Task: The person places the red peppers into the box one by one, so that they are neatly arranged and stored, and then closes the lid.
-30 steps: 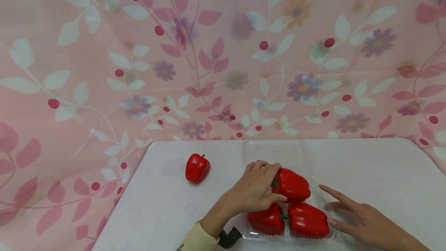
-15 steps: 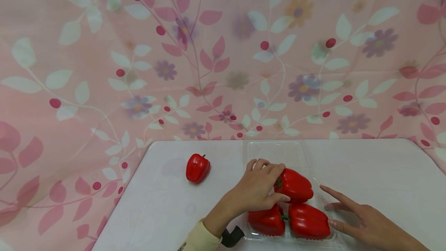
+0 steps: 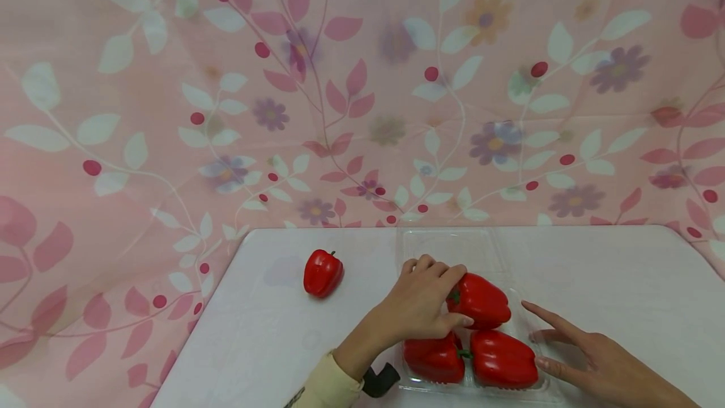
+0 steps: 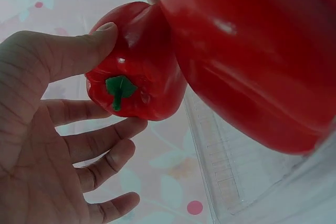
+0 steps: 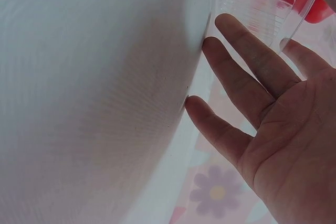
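A clear plastic clamshell box [image 3: 470, 389] lies open on the table with three red bell peppers at it. My left hand [image 3: 416, 301] grips the rear bell pepper [image 3: 481, 301] at its stem end. In the left wrist view, the thumb and forefinger pinch that pepper [image 4: 142, 61], green stem towards the palm; the other fingers stay apart from it. In front sit the left bell pepper [image 3: 433, 361], partly hidden by my left hand, and the right bell pepper [image 3: 503, 359]. My right hand [image 3: 589, 357] is spread at the box's right side, its thumb close to the right pepper.
Another red bell pepper [image 3: 323, 274] sits alone on the white table [image 3: 272, 339], left of the box. The box's clear lid [image 3: 444, 244] lies folded back behind. A black curved object [image 3: 381, 381] shows beside my left wrist. A pink floral cloth [image 3: 351, 93] hangs behind the table.
The rear pepper and my left hand have shifted slightly to the right within the box. My right hand has stayed at the box's side.
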A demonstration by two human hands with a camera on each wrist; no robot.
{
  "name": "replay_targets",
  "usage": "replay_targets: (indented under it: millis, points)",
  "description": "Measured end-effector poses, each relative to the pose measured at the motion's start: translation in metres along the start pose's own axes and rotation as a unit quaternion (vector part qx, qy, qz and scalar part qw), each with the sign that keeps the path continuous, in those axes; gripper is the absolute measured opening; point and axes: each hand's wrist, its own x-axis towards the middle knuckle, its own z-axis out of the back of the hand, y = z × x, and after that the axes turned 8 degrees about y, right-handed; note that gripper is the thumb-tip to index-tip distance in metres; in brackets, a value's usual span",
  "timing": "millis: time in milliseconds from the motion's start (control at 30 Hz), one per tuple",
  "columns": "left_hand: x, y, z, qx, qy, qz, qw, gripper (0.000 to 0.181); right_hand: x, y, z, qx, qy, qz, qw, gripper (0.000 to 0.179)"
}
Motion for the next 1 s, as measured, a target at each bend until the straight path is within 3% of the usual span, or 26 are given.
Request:
replay_targets:
  millis: [567,1000]
  points:
    - [0.015,-0.002,0.0,-0.017,0.044,0.009,0.9988,0.059,-0.001,0.002,0.002,0.001,0.001,0.01,0.9999,0.082]
    - [0.026,-0.003,-0.004,-0.015,0.06,0.0,0.9981,0.057,0.001,-0.001,0.0,-0.002,-0.001,-0.003,1.0,0.085]
